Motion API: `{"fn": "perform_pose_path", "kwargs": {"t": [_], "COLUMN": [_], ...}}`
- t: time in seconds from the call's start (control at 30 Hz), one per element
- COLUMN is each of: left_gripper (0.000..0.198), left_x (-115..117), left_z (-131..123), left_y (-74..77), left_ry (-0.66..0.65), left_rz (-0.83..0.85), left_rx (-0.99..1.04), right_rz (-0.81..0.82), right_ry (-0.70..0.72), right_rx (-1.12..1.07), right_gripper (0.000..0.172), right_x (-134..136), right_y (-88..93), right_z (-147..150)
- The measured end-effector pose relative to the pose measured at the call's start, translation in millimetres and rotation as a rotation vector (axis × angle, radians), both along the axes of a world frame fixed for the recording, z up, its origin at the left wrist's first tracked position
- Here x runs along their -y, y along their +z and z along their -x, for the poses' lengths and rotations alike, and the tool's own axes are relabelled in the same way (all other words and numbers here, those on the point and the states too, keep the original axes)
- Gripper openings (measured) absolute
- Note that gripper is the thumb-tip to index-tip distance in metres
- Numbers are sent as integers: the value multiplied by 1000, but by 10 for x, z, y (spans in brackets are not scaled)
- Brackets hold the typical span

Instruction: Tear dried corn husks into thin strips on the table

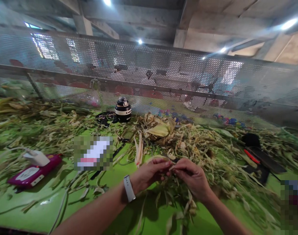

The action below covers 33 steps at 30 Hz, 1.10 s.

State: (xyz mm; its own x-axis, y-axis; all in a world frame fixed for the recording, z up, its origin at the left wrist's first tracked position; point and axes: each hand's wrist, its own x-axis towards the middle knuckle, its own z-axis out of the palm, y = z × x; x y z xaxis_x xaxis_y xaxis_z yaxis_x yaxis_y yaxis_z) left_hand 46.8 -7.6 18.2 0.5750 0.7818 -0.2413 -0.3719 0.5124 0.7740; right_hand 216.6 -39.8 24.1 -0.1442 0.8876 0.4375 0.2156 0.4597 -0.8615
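Low over the green table, my left hand, with a pale watch strap on its wrist, is closed in a pinch. Close by on its right, my right hand is pinched too, its fingertips almost meeting the left ones. A thin pale strip of corn husk shows between the two sets of fingertips; most of it is covered by the fingers. Beneath and behind the hands lie loose dried husk strips. A bundled husk piece with a reddish tie lies just beyond my left hand, near a broad yellow-green husk.
A purple power strip with a white charger lies at left, beside a blurred-out phone-like object. A black jar-shaped bottle stands before the perforated metal screen. At right lies a dark tool with a red part.
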Motion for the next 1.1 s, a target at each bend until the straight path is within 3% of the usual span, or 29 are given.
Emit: {"fn": "perform_pose_path", "kwargs": {"t": [0.13, 0.4, 0.73, 0.97, 1.1], "left_gripper": [22, 25, 26, 32, 31], "left_x": [4, 58, 43, 59, 51], "left_z": [-20, -59, -72, -60, -69], "left_y": [-38, 30, -16, 11, -17], "left_ry": [90, 243, 222, 171, 212], "left_rz": [-3, -217, -339, -402, -419], "left_rx": [-32, -202, -186, -220, -233], "right_rz": [6, 255, 325, 361, 374], "right_ry": [-12, -60, -144, -156, -120], "right_rx": [26, -5, -96, -140, -175], "right_gripper": [8, 29, 36, 38, 37], "right_x": [3, -8, 16, 20, 23], "right_y": [-23, -60, -84, -82, -104], "right_z": [13, 60, 121, 136, 139]}}
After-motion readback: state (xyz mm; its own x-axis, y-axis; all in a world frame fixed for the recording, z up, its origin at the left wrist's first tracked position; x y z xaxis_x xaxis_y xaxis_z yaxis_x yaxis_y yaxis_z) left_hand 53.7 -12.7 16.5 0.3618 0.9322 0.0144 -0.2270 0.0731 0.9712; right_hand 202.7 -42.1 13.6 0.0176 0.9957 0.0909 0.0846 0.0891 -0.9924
